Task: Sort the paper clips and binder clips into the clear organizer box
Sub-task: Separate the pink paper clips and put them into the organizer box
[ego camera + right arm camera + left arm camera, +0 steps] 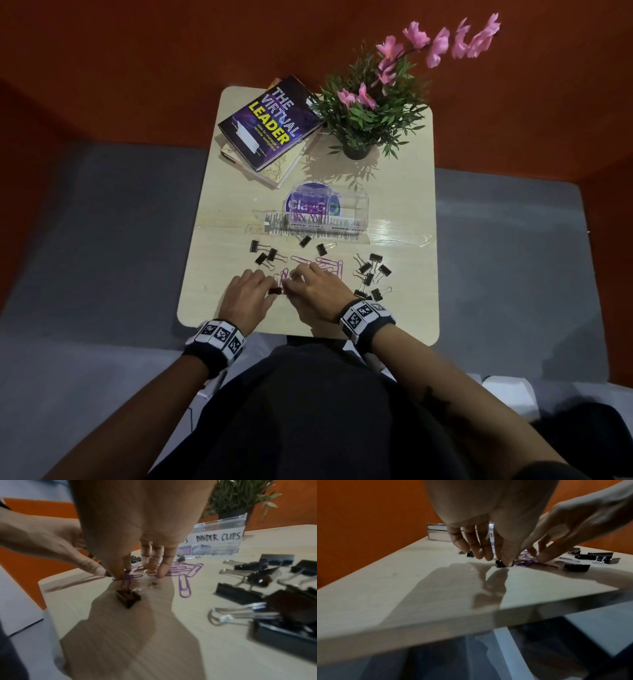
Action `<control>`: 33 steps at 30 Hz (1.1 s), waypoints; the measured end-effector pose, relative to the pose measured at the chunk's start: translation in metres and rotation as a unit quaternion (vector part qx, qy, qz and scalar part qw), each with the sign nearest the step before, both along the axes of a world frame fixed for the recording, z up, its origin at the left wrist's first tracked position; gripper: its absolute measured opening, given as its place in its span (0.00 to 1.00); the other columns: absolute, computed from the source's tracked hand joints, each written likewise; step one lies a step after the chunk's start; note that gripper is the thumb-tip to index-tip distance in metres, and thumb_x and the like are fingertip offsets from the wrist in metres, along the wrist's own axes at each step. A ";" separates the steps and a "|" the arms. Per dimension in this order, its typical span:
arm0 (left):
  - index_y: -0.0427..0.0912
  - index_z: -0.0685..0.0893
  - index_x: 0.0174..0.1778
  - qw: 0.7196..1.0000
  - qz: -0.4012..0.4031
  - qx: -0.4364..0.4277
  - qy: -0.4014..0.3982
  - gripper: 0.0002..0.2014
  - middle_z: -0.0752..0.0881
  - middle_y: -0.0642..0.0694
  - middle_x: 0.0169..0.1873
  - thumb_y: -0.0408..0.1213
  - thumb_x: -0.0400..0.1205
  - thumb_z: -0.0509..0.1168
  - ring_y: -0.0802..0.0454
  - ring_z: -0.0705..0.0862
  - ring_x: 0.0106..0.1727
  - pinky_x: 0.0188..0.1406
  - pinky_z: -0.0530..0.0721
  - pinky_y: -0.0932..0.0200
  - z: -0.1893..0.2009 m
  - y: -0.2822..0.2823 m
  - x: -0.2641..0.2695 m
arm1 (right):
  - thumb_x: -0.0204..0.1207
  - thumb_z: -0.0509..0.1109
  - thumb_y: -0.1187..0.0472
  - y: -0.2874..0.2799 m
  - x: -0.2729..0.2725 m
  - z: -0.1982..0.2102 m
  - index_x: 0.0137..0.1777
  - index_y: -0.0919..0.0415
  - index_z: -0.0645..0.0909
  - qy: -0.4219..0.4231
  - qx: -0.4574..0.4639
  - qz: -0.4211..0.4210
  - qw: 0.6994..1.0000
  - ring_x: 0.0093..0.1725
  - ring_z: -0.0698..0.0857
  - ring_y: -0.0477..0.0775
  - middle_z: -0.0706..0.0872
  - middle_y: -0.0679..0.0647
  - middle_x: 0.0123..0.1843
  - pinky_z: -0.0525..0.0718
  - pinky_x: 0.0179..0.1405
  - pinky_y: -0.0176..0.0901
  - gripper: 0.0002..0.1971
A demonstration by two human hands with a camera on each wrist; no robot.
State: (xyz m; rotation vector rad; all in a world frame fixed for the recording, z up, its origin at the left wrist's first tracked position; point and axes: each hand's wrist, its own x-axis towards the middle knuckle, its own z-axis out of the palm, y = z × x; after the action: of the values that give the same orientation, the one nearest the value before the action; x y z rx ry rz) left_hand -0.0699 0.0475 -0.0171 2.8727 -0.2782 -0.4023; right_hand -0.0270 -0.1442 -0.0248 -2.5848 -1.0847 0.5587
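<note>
Purple paper clips [329,265] [183,569] lie in a loose heap at the middle of the table [219,240]. Both hands are down on the heap's near left end. My right hand [291,279] [124,573] pinches a purple paper clip with thumb and forefinger, and its other fingertips [160,573] rest on the heap. My left hand [270,286] [502,561] brings thumb and forefinger together on the same small bunch. A black binder clip [275,291] [128,598] lies loose between the hands. The clear organizer box [325,212] [216,539], labelled paper clips and binder clips, stands behind and holds some purple clips.
Several black binder clips [371,274] [257,574] lie scattered right of the heap, with more [263,255] to its left and rear. Two stacked books [270,123] and a potted plant with pink flowers [370,109] stand at the far end. The table's near edge [471,618] runs just below my wrists.
</note>
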 end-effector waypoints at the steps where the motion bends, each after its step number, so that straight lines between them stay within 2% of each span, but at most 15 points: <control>1: 0.43 0.84 0.44 1.000 0.009 0.002 0.000 0.11 0.85 0.44 0.38 0.36 0.70 0.78 0.40 0.81 0.41 0.36 0.78 0.48 -0.002 0.002 -0.003 | 0.79 0.68 0.53 -0.003 0.001 -0.001 0.68 0.56 0.76 0.001 0.001 -0.001 1.000 0.58 0.77 0.62 0.79 0.60 0.62 0.87 0.42 0.56 0.19; 6: 0.42 0.85 0.43 0.999 0.041 -0.016 -0.018 0.09 0.85 0.45 0.35 0.33 0.71 0.77 0.40 0.80 0.39 0.34 0.78 0.48 -0.008 0.013 -0.010 | 0.75 0.71 0.56 -0.022 0.006 -0.002 0.66 0.57 0.79 0.005 0.006 -0.037 0.999 0.59 0.78 0.63 0.80 0.61 0.60 0.88 0.42 0.58 0.19; 9: 0.42 0.86 0.46 0.997 0.066 -0.025 -0.032 0.11 0.86 0.43 0.39 0.32 0.70 0.77 0.40 0.81 0.42 0.37 0.79 0.46 -0.007 0.018 -0.012 | 0.74 0.70 0.59 -0.028 0.007 0.004 0.66 0.58 0.79 0.008 0.022 -0.051 0.998 0.59 0.78 0.64 0.80 0.62 0.61 0.87 0.39 0.55 0.20; 12: 0.40 0.84 0.55 0.998 0.033 -0.036 -0.037 0.17 0.85 0.42 0.45 0.39 0.72 0.77 0.40 0.80 0.45 0.41 0.78 0.47 -0.002 0.013 -0.009 | 0.69 0.75 0.65 -0.041 0.008 0.009 0.65 0.59 0.78 -0.004 0.023 -0.144 0.989 0.56 0.79 0.63 0.79 0.62 0.61 0.86 0.36 0.53 0.23; 14: 0.42 0.80 0.60 0.999 -0.020 -0.021 -0.014 0.24 0.82 0.42 0.49 0.46 0.71 0.76 0.42 0.79 0.47 0.44 0.78 0.47 0.000 0.002 -0.003 | 0.69 0.73 0.67 -0.050 0.009 0.007 0.64 0.61 0.77 0.001 0.008 -0.218 0.976 0.55 0.79 0.63 0.78 0.62 0.59 0.85 0.36 0.53 0.22; 17: 0.42 0.76 0.67 0.998 -0.059 0.007 0.006 0.31 0.80 0.42 0.54 0.52 0.71 0.75 0.42 0.77 0.51 0.48 0.77 0.46 -0.002 -0.016 0.014 | 0.73 0.71 0.60 -0.052 0.010 0.005 0.65 0.61 0.76 0.028 0.001 -0.237 0.971 0.56 0.78 0.63 0.77 0.62 0.60 0.84 0.39 0.53 0.21; 21: 0.40 0.74 0.70 0.999 -0.048 0.000 0.014 0.34 0.80 0.42 0.61 0.52 0.72 0.75 0.40 0.77 0.56 0.52 0.77 0.45 -0.004 -0.035 0.039 | 0.71 0.72 0.55 -0.048 0.011 0.004 0.62 0.59 0.78 0.061 0.015 -0.217 0.974 0.54 0.79 0.61 0.77 0.60 0.58 0.81 0.37 0.48 0.20; 24: 0.39 0.69 0.74 0.997 -0.066 -0.012 0.046 0.37 0.76 0.41 0.66 0.53 0.73 0.73 0.41 0.75 0.62 0.59 0.77 0.46 -0.006 -0.042 0.045 | 0.67 0.74 0.54 -0.047 0.012 0.002 0.65 0.56 0.76 0.078 0.012 -0.242 0.967 0.55 0.79 0.60 0.75 0.59 0.60 0.83 0.38 0.48 0.25; 26: 0.38 0.68 0.75 0.995 -0.069 -0.022 0.068 0.39 0.73 0.40 0.68 0.52 0.73 0.74 0.40 0.73 0.64 0.61 0.77 0.47 -0.009 -0.045 0.046 | 0.67 0.76 0.54 -0.046 0.013 0.001 0.67 0.56 0.75 0.078 -0.007 -0.223 0.972 0.57 0.78 0.60 0.75 0.59 0.61 0.84 0.39 0.49 0.28; 29: 0.37 0.75 0.69 0.995 -0.039 -0.065 0.070 0.30 0.75 0.39 0.64 0.44 0.74 0.75 0.39 0.74 0.62 0.55 0.79 0.47 -0.009 -0.050 0.051 | 0.68 0.77 0.60 -0.044 0.018 0.005 0.65 0.58 0.78 0.061 -0.013 -0.202 0.977 0.57 0.78 0.61 0.77 0.60 0.60 0.78 0.38 0.46 0.25; 33: 0.34 0.81 0.59 0.995 -0.027 -0.083 0.055 0.15 0.80 0.37 0.54 0.34 0.79 0.71 0.39 0.79 0.54 0.50 0.79 0.48 -0.009 -0.052 0.057 | 0.67 0.77 0.68 -0.042 0.020 0.007 0.58 0.62 0.83 0.037 -0.017 -0.194 0.980 0.52 0.81 0.62 0.82 0.60 0.53 0.74 0.37 0.45 0.18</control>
State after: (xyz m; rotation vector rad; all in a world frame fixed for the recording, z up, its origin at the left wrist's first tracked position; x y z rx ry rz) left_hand -0.0132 -0.0044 -0.0263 2.6751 -0.3517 -0.5183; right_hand -0.0069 -0.1858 -0.0181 -2.6805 -0.5268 0.5727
